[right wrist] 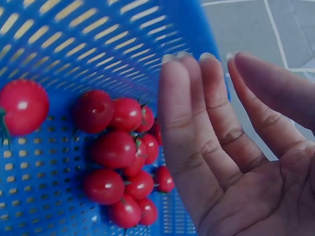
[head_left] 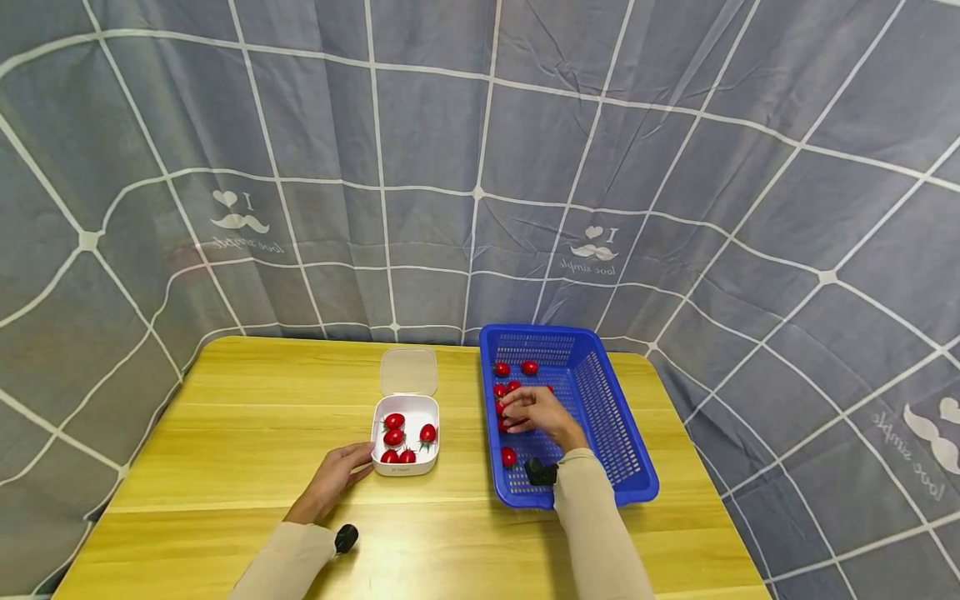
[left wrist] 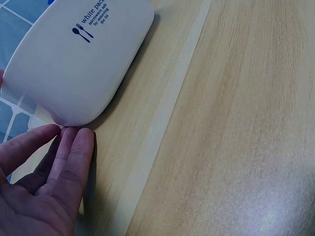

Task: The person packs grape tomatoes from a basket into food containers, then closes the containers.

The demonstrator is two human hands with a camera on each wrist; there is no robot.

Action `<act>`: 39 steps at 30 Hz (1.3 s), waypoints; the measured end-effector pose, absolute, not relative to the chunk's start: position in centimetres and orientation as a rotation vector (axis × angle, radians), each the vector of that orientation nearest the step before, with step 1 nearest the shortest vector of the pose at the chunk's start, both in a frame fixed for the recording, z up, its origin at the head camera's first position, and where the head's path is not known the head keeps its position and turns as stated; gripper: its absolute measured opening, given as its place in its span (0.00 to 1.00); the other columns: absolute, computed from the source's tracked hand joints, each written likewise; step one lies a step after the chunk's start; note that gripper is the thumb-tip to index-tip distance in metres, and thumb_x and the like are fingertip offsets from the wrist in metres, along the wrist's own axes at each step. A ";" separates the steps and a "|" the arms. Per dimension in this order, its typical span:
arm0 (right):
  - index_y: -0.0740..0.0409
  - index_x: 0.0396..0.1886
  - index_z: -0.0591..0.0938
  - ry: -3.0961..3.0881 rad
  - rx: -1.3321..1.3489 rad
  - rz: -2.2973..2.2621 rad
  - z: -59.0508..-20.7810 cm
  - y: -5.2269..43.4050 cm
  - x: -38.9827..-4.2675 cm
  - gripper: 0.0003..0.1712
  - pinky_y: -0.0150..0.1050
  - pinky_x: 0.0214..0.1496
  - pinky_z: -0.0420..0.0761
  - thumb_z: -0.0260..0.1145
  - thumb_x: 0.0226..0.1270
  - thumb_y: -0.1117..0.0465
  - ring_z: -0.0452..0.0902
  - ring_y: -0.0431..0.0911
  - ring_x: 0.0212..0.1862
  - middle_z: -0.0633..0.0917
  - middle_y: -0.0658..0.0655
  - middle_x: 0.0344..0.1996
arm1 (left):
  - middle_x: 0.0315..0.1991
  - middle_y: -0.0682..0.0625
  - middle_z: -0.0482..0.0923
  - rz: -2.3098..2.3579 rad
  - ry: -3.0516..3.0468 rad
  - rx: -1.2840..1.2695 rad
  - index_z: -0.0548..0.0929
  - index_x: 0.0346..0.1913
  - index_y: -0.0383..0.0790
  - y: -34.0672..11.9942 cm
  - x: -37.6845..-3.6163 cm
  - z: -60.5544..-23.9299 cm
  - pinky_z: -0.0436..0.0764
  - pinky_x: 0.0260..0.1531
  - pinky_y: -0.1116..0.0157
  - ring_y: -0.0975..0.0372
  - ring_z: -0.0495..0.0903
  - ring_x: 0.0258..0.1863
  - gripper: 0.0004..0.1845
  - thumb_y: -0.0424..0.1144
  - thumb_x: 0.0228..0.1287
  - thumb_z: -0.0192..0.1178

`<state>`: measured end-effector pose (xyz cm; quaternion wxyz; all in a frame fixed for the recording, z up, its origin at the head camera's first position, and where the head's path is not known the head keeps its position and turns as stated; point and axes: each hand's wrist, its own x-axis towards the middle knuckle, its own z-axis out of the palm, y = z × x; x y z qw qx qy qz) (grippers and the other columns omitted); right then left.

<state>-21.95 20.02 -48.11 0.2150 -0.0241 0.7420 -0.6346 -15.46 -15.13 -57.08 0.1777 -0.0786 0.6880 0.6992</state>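
Note:
A small white lidded box point(head_left: 406, 469) stands on the table with several cherry tomatoes point(head_left: 393, 437) inside, its pale lid point(head_left: 408, 372) folded back behind it. My left hand point(head_left: 339, 476) rests its nearly straight fingertips against the box's left side; in the left wrist view the fingers point(left wrist: 74, 162) touch a corner near its base. My right hand point(head_left: 538, 414) hovers inside the blue basket point(head_left: 633, 442), over the tomatoes at its left. Seen from the right wrist, its fingers point(right wrist: 175, 113) are extended, with nothing between them, beside a cluster of cherry tomatoes point(right wrist: 115, 149).
The blue basket has raised slatted walls and sits right of the box on the wooden table point(head_left: 277, 400). Bare wood lies between the two. A grey checked curtain point(head_left: 427, 233) hangs close behind the table's back edge. A wrist camera point(head_left: 346, 538) is on the left sleeve.

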 end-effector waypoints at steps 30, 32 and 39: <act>0.71 0.46 0.82 2.071 0.153 -1.262 -51.9 21.3 -21.4 0.16 0.49 0.35 0.88 0.59 0.58 0.77 0.79 0.49 0.30 0.84 0.57 0.31 | 0.65 0.26 0.63 1.994 1.932 -0.213 0.64 0.63 0.16 -15.2 -15.4 -57.3 0.74 0.62 0.56 0.42 0.67 0.64 0.28 0.41 0.76 0.47; 0.70 0.46 0.82 2.033 0.165 -1.250 -52.1 21.2 -21.4 0.15 0.49 0.36 0.88 0.61 0.59 0.75 0.79 0.48 0.29 0.83 0.57 0.28 | 0.65 0.26 0.63 1.996 1.934 -0.219 0.65 0.63 0.16 -15.2 -15.3 -57.2 0.74 0.62 0.56 0.43 0.68 0.64 0.28 0.41 0.76 0.48; 0.71 0.46 0.81 1.925 0.151 -1.246 -52.2 21.0 -21.6 0.13 0.45 0.36 0.88 0.62 0.60 0.76 0.79 0.45 0.23 0.84 0.57 0.29 | 0.64 0.26 0.64 1.991 1.945 -0.213 0.65 0.62 0.16 -15.3 -15.4 -57.1 0.74 0.61 0.55 0.43 0.69 0.62 0.29 0.42 0.75 0.49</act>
